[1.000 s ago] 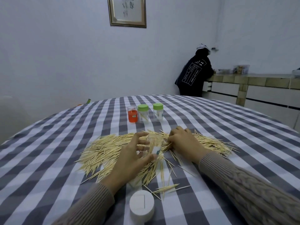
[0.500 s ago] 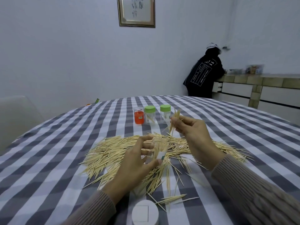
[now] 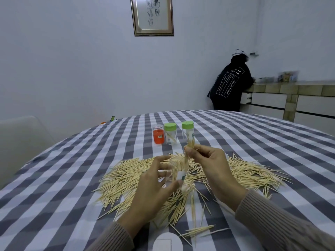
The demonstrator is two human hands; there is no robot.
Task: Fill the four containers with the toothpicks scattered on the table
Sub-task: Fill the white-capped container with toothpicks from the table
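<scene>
Big toothpick pile (image 3: 181, 176) is spread over the checked tablecloth (image 3: 72, 178), nearer than the three jars behind it. Left hand (image 3: 154, 185) grips the clear container (image 3: 176, 171) just above the pile; right hand (image 3: 213, 163) pinches a toothpick bundle (image 3: 189, 151) over its mouth. The bundle stands nearly upright, tips down. If it splays, sticks could catch the rim and spill back.

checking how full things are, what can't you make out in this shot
1. Head view: the clear container in the left hand; fingers cover its lower part, so its fill level is unclear.
2. Head view: the white lid is cut off by the bottom edge.
3. Head view: the two green-lidded jars are too small to count the toothpicks inside.
</scene>
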